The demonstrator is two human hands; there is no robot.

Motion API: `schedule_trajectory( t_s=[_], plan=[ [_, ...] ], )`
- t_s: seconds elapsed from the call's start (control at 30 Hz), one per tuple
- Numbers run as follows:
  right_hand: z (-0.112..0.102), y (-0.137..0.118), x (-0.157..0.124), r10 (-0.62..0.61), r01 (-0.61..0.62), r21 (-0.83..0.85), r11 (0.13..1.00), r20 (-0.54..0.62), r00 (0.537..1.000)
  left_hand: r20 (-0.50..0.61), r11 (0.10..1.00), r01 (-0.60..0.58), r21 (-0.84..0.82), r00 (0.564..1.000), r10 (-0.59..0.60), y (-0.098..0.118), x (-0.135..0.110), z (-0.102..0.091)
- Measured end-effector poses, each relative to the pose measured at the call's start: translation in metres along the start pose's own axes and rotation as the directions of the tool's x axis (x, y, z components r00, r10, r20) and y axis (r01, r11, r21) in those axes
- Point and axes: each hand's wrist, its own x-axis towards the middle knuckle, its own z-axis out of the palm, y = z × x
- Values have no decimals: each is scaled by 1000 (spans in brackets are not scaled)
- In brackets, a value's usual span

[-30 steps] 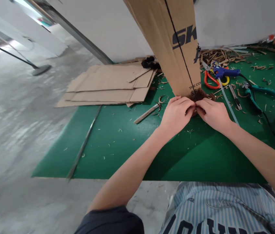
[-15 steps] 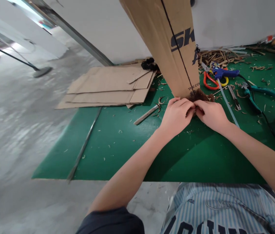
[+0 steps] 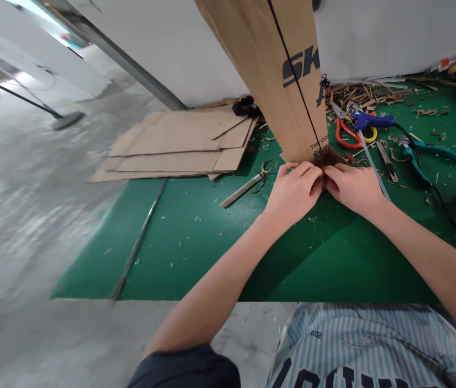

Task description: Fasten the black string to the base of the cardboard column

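Green mat [image 3: 300,269] on concrete floor [image 3: 37,215], shavings [image 3: 357,94] scattered. At 12 o'clock, brown tuft [image 3: 330,156] sits against upright cardboard [image 3: 288,70]; my left hand [image 3: 294,194] and right hand [image 3: 352,188] curl closed, pinching it.

A white wall [image 3: 393,37] stands behind a green mat [image 3: 324,269] lying on grey concrete floor [image 3: 29,226].

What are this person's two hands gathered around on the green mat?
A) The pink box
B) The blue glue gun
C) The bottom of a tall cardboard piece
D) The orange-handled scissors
C: the left hand and right hand meet at the lower end of the tall cardboard piece.
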Motion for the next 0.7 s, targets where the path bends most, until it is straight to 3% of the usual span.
schedule_trajectory(
  t_s=[0.43,0.7],
  plan=[
    [6,1,0,39,-34,65,997,-78,996,44,999,39,-18,998,-38,4,2,-4],
    [11,3,2,117,-81,392,916,-69,991,79,994,107,4,991,-107,8,6,-6]
  ],
)
